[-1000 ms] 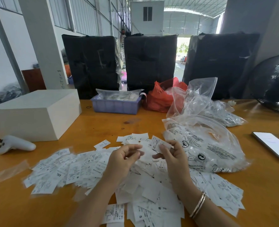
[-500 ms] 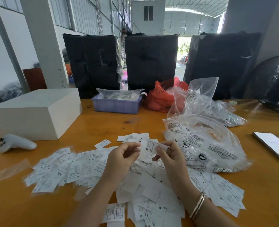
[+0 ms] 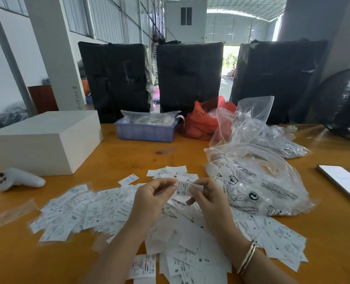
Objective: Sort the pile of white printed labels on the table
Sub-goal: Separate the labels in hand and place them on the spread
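Observation:
A wide pile of white printed labels (image 3: 100,212) covers the near part of the wooden table (image 3: 129,154), spreading from left to right. Above its middle, my right hand (image 3: 209,199) pinches one small label (image 3: 183,188) marked S between thumb and fingers. My left hand (image 3: 151,199) is raised beside it with curled fingers, its fingertips at the label's left edge. Whether the left hand actually grips the label is unclear. A bracelet sits on my right wrist.
A clear printed plastic bag (image 3: 256,183) lies right of my hands, more bags (image 3: 272,138) behind it. A phone (image 3: 342,181) is far right, a white box (image 3: 44,140) and white controller (image 3: 20,179) left, a purple basket (image 3: 147,131) and red bag (image 3: 202,121) at back.
The right hand has turned the held label so that its printed face shows, and drawn it closer to the left hand. Both hands stay over the pile's middle.

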{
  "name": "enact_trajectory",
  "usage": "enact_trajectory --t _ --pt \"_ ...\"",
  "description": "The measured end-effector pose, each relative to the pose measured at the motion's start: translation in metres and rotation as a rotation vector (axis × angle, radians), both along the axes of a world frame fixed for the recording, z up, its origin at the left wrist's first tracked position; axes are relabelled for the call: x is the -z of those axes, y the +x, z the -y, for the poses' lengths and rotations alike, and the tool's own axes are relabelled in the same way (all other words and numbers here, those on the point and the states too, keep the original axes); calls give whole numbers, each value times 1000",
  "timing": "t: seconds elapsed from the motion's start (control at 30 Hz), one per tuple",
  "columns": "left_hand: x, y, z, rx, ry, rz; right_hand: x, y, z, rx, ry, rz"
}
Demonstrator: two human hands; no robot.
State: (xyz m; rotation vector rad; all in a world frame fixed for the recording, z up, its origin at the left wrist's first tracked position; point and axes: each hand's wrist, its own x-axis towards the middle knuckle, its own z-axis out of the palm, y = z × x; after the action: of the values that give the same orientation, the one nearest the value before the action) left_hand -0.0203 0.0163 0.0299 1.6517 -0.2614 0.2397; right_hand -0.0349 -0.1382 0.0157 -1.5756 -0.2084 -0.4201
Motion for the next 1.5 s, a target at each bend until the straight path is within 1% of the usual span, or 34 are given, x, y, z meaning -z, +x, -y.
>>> enact_trajectory --t 0.1,0.23,0.3,0.57,0.67,0.83,1.0,1.13,1.3,1.5 --pt "0 1 -1 20 -36 -65 -1 0 -1 -37 36 -20" --pt "-1 2 -3 39 -89 -92 -5 0 5 14 230 -45" --pt "-1 2 -4 40 -107 -97 -6 0 7 23 260 -63" --pt "-2 0 -3 54 -115 -106 -8 -4 2 -137 207 -90" --pt "-2 0 -3 48 -112 -108 -8 -4 2 -150 199 -103" --pt "-3 0 -3 33 -46 -90 -5 -4 1 -155 98 -74" --pt "-4 0 -5 32 -24 -69 -8 -4 6 -119 237 -89" --pt "-4 0 -4 36 0 -63 -8 -4 5 -89 227 -95" --pt "-2 1 -3 11 43 -40 -6 -4 1 -121 200 -113" --pt "-3 1 -5 20 47 -46 -4 -1 5 -36 235 -100"
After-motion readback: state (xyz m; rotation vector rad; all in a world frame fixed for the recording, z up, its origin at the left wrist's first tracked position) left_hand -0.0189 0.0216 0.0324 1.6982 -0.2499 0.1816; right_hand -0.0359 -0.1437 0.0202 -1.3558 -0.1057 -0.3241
